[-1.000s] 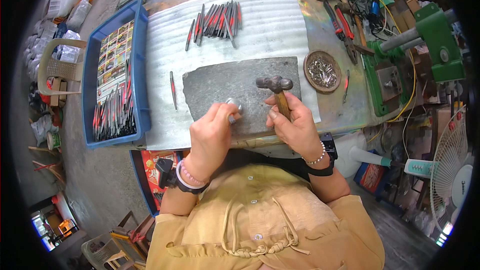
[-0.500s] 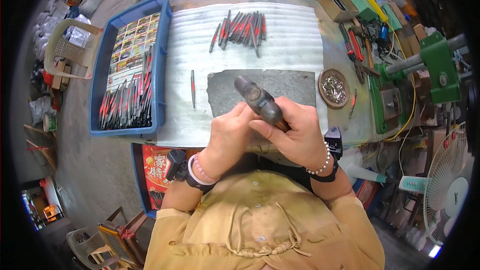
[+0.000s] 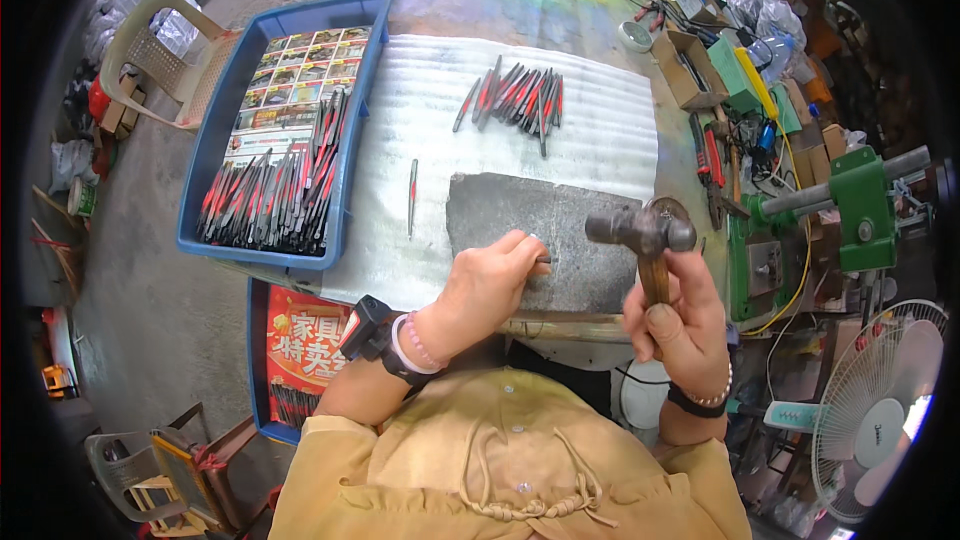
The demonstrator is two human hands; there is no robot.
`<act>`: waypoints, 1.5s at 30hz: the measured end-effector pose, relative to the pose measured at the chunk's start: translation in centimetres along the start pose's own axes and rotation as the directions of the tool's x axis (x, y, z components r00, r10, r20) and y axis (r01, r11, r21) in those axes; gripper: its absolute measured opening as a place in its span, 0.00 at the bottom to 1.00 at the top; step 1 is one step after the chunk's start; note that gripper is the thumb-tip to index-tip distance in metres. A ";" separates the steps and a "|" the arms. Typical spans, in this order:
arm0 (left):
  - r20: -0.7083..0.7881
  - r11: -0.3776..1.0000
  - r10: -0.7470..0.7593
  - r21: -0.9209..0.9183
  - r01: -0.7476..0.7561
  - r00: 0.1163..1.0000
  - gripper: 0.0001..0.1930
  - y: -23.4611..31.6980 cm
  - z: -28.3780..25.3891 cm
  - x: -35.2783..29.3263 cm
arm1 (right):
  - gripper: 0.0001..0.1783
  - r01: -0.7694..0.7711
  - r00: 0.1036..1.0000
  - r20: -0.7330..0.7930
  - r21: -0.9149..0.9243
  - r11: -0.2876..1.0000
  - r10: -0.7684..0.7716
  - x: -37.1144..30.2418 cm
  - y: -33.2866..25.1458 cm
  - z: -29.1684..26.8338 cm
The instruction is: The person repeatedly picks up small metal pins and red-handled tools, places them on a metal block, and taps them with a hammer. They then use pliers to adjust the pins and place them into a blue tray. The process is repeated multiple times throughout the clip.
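My right hand (image 3: 685, 325) is closed round the wooden handle of a hammer (image 3: 642, 228), whose metal head is raised at the right end of a flat dark stone slab (image 3: 580, 215). Over the slab's front edge, my left hand (image 3: 488, 285) pinches a thin dark rod (image 3: 543, 259); only a short end of it shows past the fingers. Left of the slab lies one slim black-and-red tool (image 3: 412, 200) by itself. Beyond the slab, a pile of similar black-and-red tools (image 3: 515, 100) rests on the white foam sheet (image 3: 600, 125).
A blue crate (image 3: 345, 180) with many such tools stands at the left, and a second crate (image 3: 262, 360) sits lower down. On the right are red-handled cutters (image 3: 712, 160), a green press (image 3: 860, 210), an open cardboard box (image 3: 690, 70) and a fan (image 3: 880, 430).
My hands, close together before, have moved apart. The right has carried the hammer to the right, and the left stays near the slab's front edge. The whole view has shifted slightly.
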State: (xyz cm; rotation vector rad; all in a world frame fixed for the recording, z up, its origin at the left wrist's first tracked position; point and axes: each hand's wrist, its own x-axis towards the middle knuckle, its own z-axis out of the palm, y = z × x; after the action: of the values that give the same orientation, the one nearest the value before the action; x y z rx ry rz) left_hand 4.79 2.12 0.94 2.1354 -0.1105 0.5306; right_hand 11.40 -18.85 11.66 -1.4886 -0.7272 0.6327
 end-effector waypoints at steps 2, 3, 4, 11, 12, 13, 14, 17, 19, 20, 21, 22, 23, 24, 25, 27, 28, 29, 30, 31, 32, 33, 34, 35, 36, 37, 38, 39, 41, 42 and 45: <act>0.011 1.000 -0.004 -0.002 0.004 1.000 0.11 -0.1 0.0 0.0 | 0.28 -0.004 1.000 -0.002 -0.339 0.941 0.004 -0.8 -0.9 -0.4; 0.009 1.000 0.000 0.000 0.000 1.000 0.10 -0.2 0.0 -0.1 | 0.28 -0.006 1.000 -0.006 -0.485 0.874 0.004 -1.1 -1.3 -0.4; 0.009 1.000 0.003 0.003 -0.003 1.000 0.10 -0.2 0.0 -0.1 | 0.27 0.012 1.000 -0.011 -0.495 0.869 -0.020 -1.2 -1.6 -0.3; -0.012 1.000 -0.009 0.007 0.009 1.000 0.09 0.0 0.2 0.0 | 0.31 0.032 0.998 0.060 -0.654 0.756 0.009 -0.6 -2.4 0.5; -0.027 1.000 0.006 0.017 -0.006 1.000 0.07 0.0 0.2 0.0 | 0.31 0.118 0.993 0.087 -0.669 0.734 -0.080 -0.4 -2.4 0.6; -0.039 1.000 0.016 0.022 -0.015 0.999 0.06 0.0 0.2 0.0 | 0.31 0.124 0.992 0.085 -0.675 0.727 -0.091 -0.3 -2.5 0.7; -0.040 1.000 0.016 0.027 -0.015 0.999 0.06 0.0 0.2 0.0 | 0.31 0.164 0.986 0.095 -0.667 0.726 -0.134 -0.2 -2.5 0.8; -0.032 0.999 0.019 0.031 -0.018 0.999 0.06 -0.1 0.3 0.1 | 0.32 0.145 0.989 0.130 -0.740 0.657 -0.072 0.1 -2.7 1.0; -0.030 0.999 0.019 0.036 -0.018 0.999 0.06 -0.1 0.3 0.1 | 0.32 0.189 0.982 0.149 -0.731 0.656 -0.117 0.1 -2.7 1.1; -0.034 0.999 0.021 0.038 -0.019 0.999 0.06 -0.1 0.3 0.1 | 0.32 0.142 0.989 0.133 -0.747 0.649 -0.064 0.1 -2.6 1.1; -0.037 0.999 0.022 0.031 -0.021 0.999 0.06 -0.1 0.3 0.1 | 0.32 0.188 0.982 0.149 -0.733 0.654 -0.116 0.0 -2.5 1.0; -0.042 0.999 0.025 0.021 -0.024 0.999 0.06 -0.1 0.3 0.0 | 0.33 0.181 0.983 0.146 -0.736 0.653 -0.109 0.0 -2.4 1.0; -0.038 0.999 0.023 0.025 -0.022 0.999 0.06 -0.1 0.3 0.0 | 0.33 0.175 0.984 0.142 -0.738 0.652 -0.102 -0.1 -2.2 1.0; -0.037 0.999 0.024 0.027 -0.023 0.999 0.06 -0.1 0.3 0.1 | 0.33 0.190 0.982 0.154 -0.740 0.645 -0.112 -0.1 -2.1 1.0; -0.036 0.999 0.026 0.023 -0.025 0.999 0.06 -0.1 0.3 0.1 | 0.33 0.206 0.979 0.165 -0.743 0.637 -0.123 0.0 -1.9 1.0; -0.035 0.999 0.028 0.037 -0.027 0.999 0.06 -0.1 0.3 0.1 | 0.32 0.206 0.979 0.157 -0.752 0.626 -0.133 -0.1 -2.1 1.2; -0.035 0.999 0.028 0.038 -0.027 0.999 0.06 -0.1 0.2 0.1 | 0.30 0.189 0.982 0.135 -0.758 0.624 -0.133 -0.1 -2.4 1.3; -0.037 0.999 0.028 0.041 -0.026 0.999 0.06 0.0 0.2 0.1 | 0.29 0.106 0.994 0.093 -0.788 0.607 -0.053 -0.2 -3.0 1.5; -0.041 0.999 0.028 0.041 -0.027 0.999 0.06 0.0 0.2 0.1 | 0.22 0.097 0.992 0.020 -0.745 0.660 -0.122 -0.5 -3.7 1.7; -0.049 0.999 0.036 0.042 -0.034 0.998 0.06 -0.1 0.2 0.1 | 0.16 0.025 0.991 -0.071 -0.717 0.696 -0.109 -1.2 -4.9 1.8; -0.051 0.999 0.035 0.039 -0.033 0.998 0.06 -0.1 0.2 0.2 | 0.14 0.056 0.972 -0.136 -0.658 0.751 -0.191 -1.3 -5.5 2.1; -0.049 0.999 0.036 0.032 -0.034 0.998 0.06 -0.1 0.2 0.3 | 0.14 0.102 0.942 -0.198 -0.598 0.795 -0.271 -1.3 -6.0 2.4; -0.039 0.999 0.032 0.019 -0.031 0.999 0.06 -0.1 0.2 0.2 | 0.13 0.138 0.953 -0.100 -0.698 0.703 -0.286 -1.0 -6.0 2.4; -0.041 0.999 0.018 0.028 -0.017 0.999 0.06 0.0 0.2 0.1 | 0.13 0.076 0.985 -0.018 -0.844 0.531 -0.169 -0.5 -5.8 2.5; -0.043 0.999 0.016 0.042 -0.014 0.999 0.06 0.0 0.2 0.2 | 0.14 0.111 0.991 0.073 -0.921 0.374 -0.116 0.0 -5.7 2.5; -0.045 0.999 0.034 0.044 -0.032 0.998 0.06 -0.1 0.2 0.3 | 0.17 0.155 0.979 0.077 -0.880 0.448 -0.189 0.5 -4.9 2.8; -0.038 0.997 0.047 0.056 -0.045 0.998 0.06 -0.2 0.3 0.4 | 0.21 0.217 0.959 0.088 -0.836 0.504 -0.268 0.9 -4.5 2.8; -0.054 0.996 0.056 0.066 -0.052 0.997 0.06 -0.4 0.3 0.4 | 0.20 0.173 0.971 0.056 -0.835 0.522 -0.232 0.7 -4.6 2.5; -0.020 0.999 0.021 0.040 -0.020 1.000 0.08 -0.1 0.3 -0.2 | 0.19 0.026 0.994 -0.042 -0.808 0.588 -0.102 -0.2 -4.9 2.1; -0.002 1.000 0.009 0.021 -0.009 1.000 0.11 -0.2 0.3 -0.2 | 0.19 0.156 0.948 -0.078 -0.731 0.664 -0.308 -0.7 -5.0 1.9; 0.014 1.000 0.002 -0.003 -0.002 1.000 0.15 -0.4 0.3 -0.2 | 0.20 0.357 0.893 -0.029 -0.564 0.745 -0.450 -1.4 -4.6 1.4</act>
State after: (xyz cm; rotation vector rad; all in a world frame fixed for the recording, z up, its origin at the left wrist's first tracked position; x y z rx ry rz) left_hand 4.83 2.09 0.40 2.1369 -0.1213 0.5170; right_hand 9.14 -19.01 16.14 -1.7946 -1.1259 -0.0561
